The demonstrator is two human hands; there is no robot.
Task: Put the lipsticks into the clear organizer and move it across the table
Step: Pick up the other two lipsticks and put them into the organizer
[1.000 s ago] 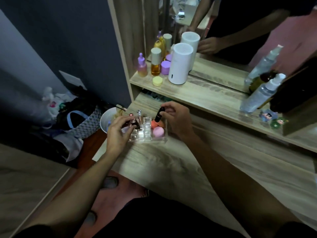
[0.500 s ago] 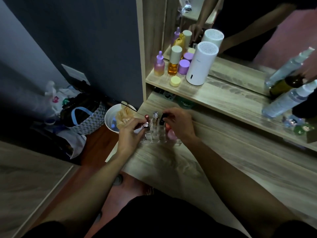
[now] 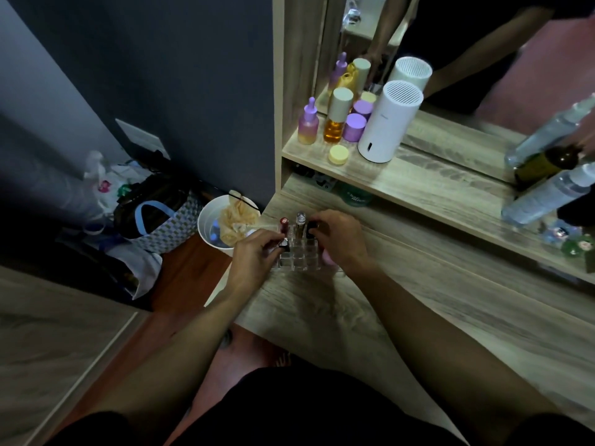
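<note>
I find no legible text. A green item (image 3: 355, 196) under the shelf (image 3: 418, 185) carries pale lettering, too blurred for me to read.

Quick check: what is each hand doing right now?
Left hand: closed on a dark lipstick at the organizer.
Right hand: fingers closed on a black lipstick.

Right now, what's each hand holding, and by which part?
Left hand pinches a dark lipstick by its upper end over the clear organizer. Right hand grips a black lipstick near its top, at the organizer's back row.
</note>
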